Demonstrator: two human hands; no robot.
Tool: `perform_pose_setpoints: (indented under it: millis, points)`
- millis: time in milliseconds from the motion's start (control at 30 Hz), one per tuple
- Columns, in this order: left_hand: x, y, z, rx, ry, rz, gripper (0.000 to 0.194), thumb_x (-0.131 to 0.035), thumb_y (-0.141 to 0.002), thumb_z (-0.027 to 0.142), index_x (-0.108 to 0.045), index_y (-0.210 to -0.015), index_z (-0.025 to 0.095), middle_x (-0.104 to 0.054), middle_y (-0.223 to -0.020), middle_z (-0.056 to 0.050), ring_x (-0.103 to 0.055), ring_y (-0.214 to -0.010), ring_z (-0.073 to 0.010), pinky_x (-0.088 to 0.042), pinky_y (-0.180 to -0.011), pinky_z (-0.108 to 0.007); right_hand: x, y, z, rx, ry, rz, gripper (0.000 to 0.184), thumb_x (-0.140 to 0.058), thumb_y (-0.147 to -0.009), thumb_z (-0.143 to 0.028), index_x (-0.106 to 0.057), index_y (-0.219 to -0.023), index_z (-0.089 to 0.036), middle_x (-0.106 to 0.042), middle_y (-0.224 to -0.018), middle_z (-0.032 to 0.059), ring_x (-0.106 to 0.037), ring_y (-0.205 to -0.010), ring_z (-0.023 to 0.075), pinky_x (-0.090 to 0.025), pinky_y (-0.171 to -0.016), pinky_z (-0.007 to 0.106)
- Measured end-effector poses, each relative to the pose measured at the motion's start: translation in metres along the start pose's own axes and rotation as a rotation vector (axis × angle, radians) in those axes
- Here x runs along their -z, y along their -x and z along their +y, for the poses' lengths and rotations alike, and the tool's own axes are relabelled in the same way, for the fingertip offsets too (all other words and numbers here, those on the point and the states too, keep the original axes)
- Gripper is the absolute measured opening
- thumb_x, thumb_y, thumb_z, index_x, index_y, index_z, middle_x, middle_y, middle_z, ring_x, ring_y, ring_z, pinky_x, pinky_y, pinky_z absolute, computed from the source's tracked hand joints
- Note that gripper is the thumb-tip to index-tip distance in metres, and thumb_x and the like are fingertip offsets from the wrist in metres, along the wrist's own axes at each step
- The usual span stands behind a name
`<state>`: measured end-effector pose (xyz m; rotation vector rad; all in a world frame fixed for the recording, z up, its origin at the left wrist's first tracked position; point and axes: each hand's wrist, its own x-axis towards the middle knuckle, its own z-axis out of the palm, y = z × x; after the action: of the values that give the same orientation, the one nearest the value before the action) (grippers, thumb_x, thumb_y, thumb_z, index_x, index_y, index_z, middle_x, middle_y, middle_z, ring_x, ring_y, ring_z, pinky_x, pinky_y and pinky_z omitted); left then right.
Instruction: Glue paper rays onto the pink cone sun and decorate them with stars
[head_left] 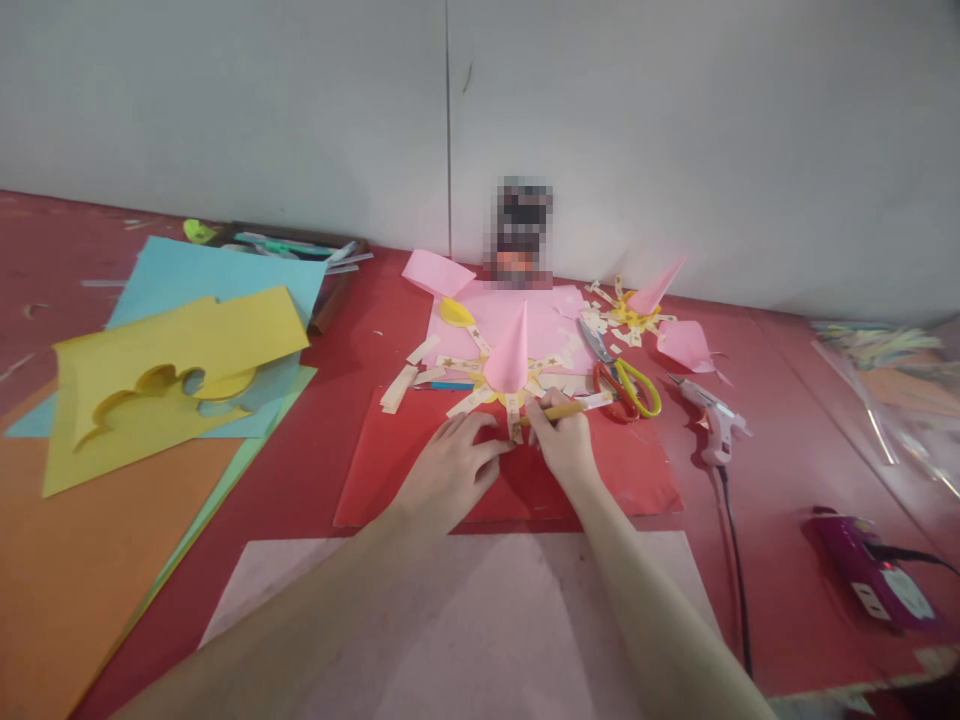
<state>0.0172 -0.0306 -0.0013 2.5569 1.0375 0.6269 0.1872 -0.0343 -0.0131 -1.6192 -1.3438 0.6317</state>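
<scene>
A pink paper cone [510,352] stands upright on a yellow base, with cream paper strips marked with stars and letters fanning out around it. My right hand [562,445] is closed around a yellow pen [566,409], its tip at the front paper strip [513,408]. At the lower end of that same strip, the fingertips of my left hand [454,460] press and steady it. Beneath both hands lies a red board [420,490]. Scissors [626,385] with red and yellow handles rest just right of the cone.
A second pink cone [658,290] with strips stands at the back right. Nearby lie a glue gun [716,420] with its cord and a purple power strip [874,575]. Yellow paper [180,340] and other coloured sheets are stacked left. A blurred object [523,235] leans against the wall.
</scene>
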Motion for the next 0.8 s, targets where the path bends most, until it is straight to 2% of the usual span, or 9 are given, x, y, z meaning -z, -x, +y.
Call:
perform_pose_setpoints:
  millis: [800]
  points:
    - [0.0014,-0.0002,0.0010,-0.004,0.004,0.009,0.027,-0.051,-0.080,0.010,-0.066,-0.098,0.023,-0.056,-0.110,-0.005,-0.054,-0.100,-0.0203,-0.048,-0.088,-0.041,0.0013,-0.0020,-0.0032,-0.009,0.002,-0.015,0.028,-0.044,-0.081,-0.033,-0.033,-0.057,-0.023,-0.036,-0.043,-0.0077,-0.035,-0.042,0.0096,-0.027,-0.046,0.022]
